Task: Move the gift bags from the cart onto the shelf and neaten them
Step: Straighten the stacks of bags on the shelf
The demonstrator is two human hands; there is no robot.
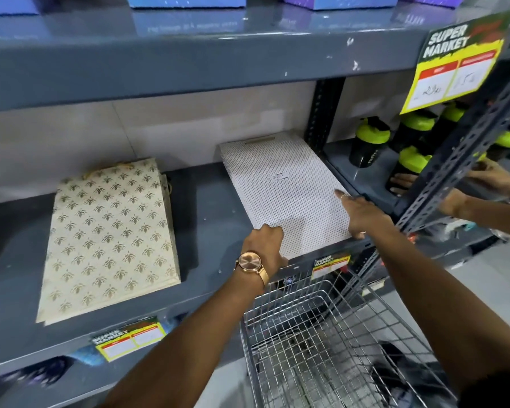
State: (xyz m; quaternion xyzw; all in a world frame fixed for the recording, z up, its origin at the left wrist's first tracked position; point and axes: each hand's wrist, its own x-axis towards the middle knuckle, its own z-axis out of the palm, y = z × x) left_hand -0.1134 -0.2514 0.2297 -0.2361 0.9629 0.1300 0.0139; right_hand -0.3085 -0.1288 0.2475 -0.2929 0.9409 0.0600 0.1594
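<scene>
A stack of white dotted gift bags [289, 187] lies flat on the grey shelf [206, 219], at its right end beside the upright post. My left hand [265, 245], with a wristwatch, grips the stack's near left corner. My right hand [362, 216] rests flat on the near right corner, fingers stretched over the top bag. A second stack of cream gift bags with a gold leaf pattern [109, 242] lies flat on the shelf further left, untouched. The wire cart [330, 334] stands just below the shelf edge under my arms.
Another person's hands [483, 178] reach into the neighbouring shelf bay on the right, among black bottles with green lids [368, 142]. A yellow price sign [454, 69] hangs from the upper shelf. Price tags [127, 340] are fixed along the shelf's front edge.
</scene>
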